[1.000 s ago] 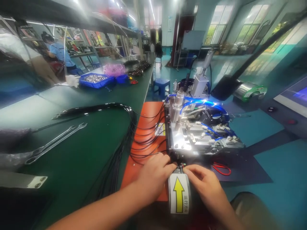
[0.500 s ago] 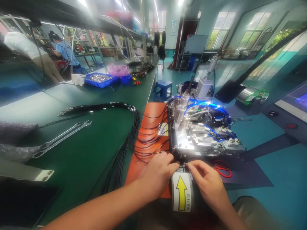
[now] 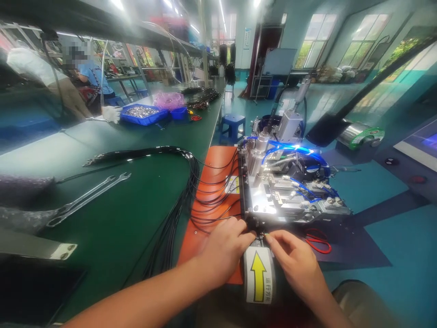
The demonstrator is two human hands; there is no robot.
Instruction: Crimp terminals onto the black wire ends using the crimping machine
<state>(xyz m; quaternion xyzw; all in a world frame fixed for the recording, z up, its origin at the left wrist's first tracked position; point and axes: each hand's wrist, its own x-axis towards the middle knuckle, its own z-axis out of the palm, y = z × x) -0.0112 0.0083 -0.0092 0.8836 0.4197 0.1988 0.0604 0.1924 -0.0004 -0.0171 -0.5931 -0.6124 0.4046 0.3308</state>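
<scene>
Left hand and right hand, fingertips pinched nearly closed on small wire end at pneumatic fixture's six o'clock edge. Seating step, apparently; next calls for fine alignment. Black cable bundle at nine o'clock.

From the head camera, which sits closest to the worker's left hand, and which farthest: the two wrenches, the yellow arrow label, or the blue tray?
From the left hand:
1. The yellow arrow label, just right of it and slightly nearer the camera.
2. The wrenches, off to the left on the green bench.
3. The blue tray, far back along the bench.
</scene>
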